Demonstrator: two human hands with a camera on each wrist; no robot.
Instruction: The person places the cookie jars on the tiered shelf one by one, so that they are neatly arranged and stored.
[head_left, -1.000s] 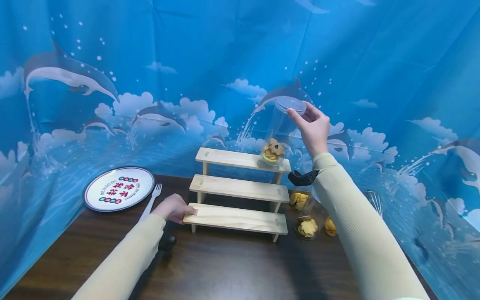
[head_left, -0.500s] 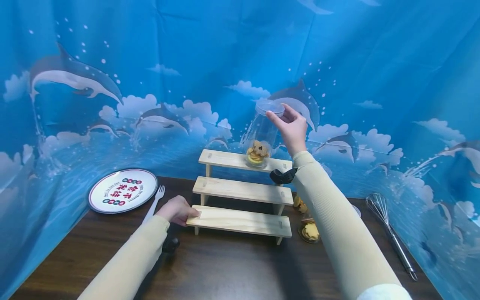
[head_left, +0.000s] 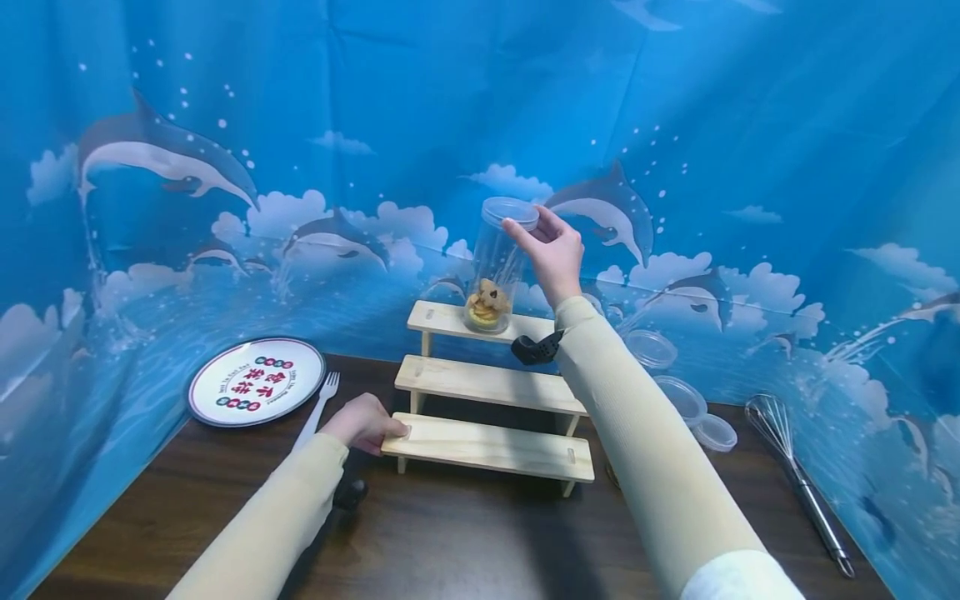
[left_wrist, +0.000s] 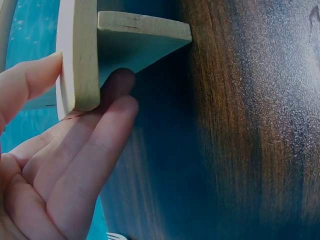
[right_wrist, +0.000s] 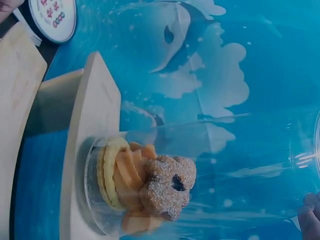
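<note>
My right hand grips a tall clear plastic jar by its lidded top, thumb on the near side. Cookies fill the jar's bottom: yellow ones below and a sugar-coated one with a dark centre on top. In the right wrist view the jar's base meets the top step of a three-step wooden stand, left of its middle. My left hand pinches the left end of the lowest step, thumb above and fingers underneath, as the left wrist view shows. My right forearm hides the stand's right side.
On the left of the dark wooden table are a white plate with red characters and a white fork. Several clear round lids show behind my right forearm. Farther right lies a whisk. A blue dolphin curtain hangs behind.
My right hand has carried the jar leftward along the top step and brought it more upright. My left hand keeps its hold on the lowest step. The view has turned slightly right.
</note>
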